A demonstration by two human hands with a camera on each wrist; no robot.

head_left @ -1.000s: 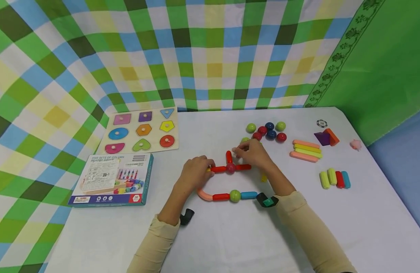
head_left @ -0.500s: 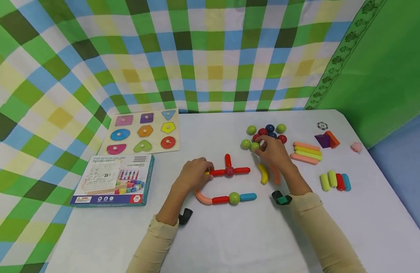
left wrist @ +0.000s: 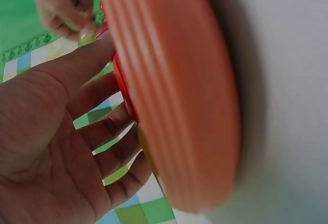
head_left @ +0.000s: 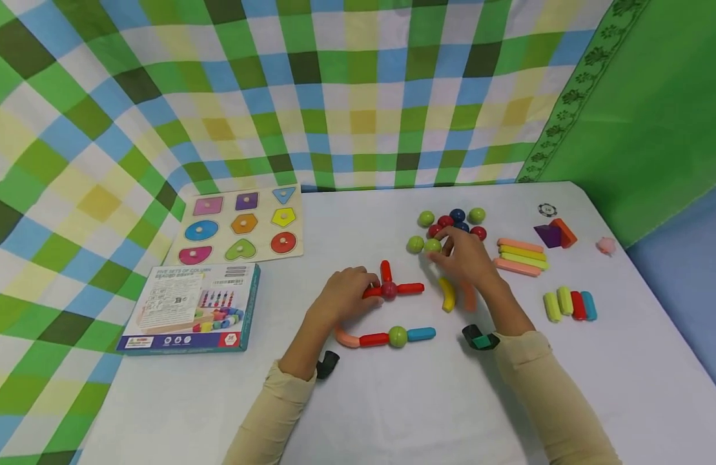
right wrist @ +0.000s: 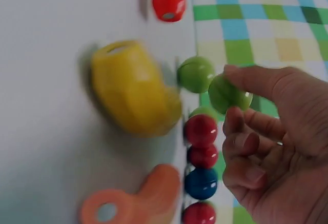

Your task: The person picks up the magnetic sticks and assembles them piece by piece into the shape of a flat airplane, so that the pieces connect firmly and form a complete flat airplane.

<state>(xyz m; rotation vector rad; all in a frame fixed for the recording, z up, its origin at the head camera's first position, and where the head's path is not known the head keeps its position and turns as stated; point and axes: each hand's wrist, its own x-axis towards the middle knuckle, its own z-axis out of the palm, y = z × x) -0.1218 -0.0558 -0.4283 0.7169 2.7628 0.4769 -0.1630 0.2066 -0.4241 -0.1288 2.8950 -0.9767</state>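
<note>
My left hand (head_left: 347, 294) pinches the left red rod (head_left: 372, 292) of a joined piece, whose other red rods meet at a dark red ball (head_left: 388, 290). Thumb and fingers lie on either side of that rod in the left wrist view. A second chain lies nearer me: a curved orange rod (left wrist: 179, 96), a red rod (head_left: 374, 340), a green ball (head_left: 398, 336) and a blue rod (head_left: 421, 334). With thumb and fingertip, my right hand (head_left: 465, 258) pinches another green ball (right wrist: 229, 94). Below that hand lie a curved yellow rod (right wrist: 130, 88) and a curved orange rod (right wrist: 148, 198).
Several red, blue and green balls (head_left: 458, 216) cluster behind my right hand. To the right lie straight rods (head_left: 520, 256), short rods (head_left: 571, 305), prisms (head_left: 555, 234) and a small pink figure (head_left: 605, 245). A shape puzzle board (head_left: 241, 223) and a box (head_left: 189, 310) stand left.
My right hand has moved right and back to the balls and now pinches a green one. My left hand has slid right along the joined piece, closer to its dark red ball.
</note>
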